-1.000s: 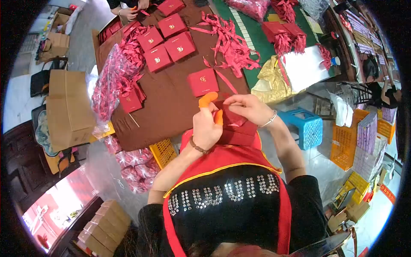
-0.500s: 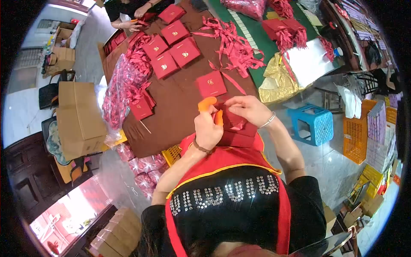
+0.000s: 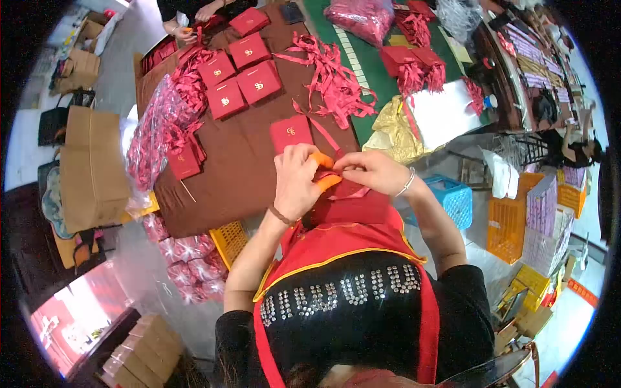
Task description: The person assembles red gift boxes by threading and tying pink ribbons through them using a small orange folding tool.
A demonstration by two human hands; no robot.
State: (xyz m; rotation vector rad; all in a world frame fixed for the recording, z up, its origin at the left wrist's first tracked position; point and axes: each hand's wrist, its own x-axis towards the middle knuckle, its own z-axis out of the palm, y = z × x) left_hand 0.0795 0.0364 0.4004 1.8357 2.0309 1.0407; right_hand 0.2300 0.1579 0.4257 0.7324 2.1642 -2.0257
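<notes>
My left hand [image 3: 296,182] wears orange finger covers [image 3: 328,183] on its thumb and a finger. Those fingertips pinch a dark red ribbon [image 3: 328,173] over my lap. My right hand [image 3: 375,173] meets it from the other side, thumb and fingers closed on the same ribbon. Below both hands lies a red, box-like piece [image 3: 352,210] against the red apron; its outline blends into the cloth. Just past my left hand, a flat red case with a gold emblem [image 3: 291,132] rests on the brown tablecloth.
More red cases [image 3: 260,82] lie farther up the table beside a heap of red ribbons [image 3: 336,77]. A plastic bag of ribbons [image 3: 155,136] sits at the left edge. A blue stool [image 3: 449,200] stands to the right. Across the table, another person's hands [image 3: 187,32] work.
My left hand has turned and moved closer to my right, its orange-covered fingers now closing on the ribbon. The whole view has shifted slightly, with the table appearing farther left.
</notes>
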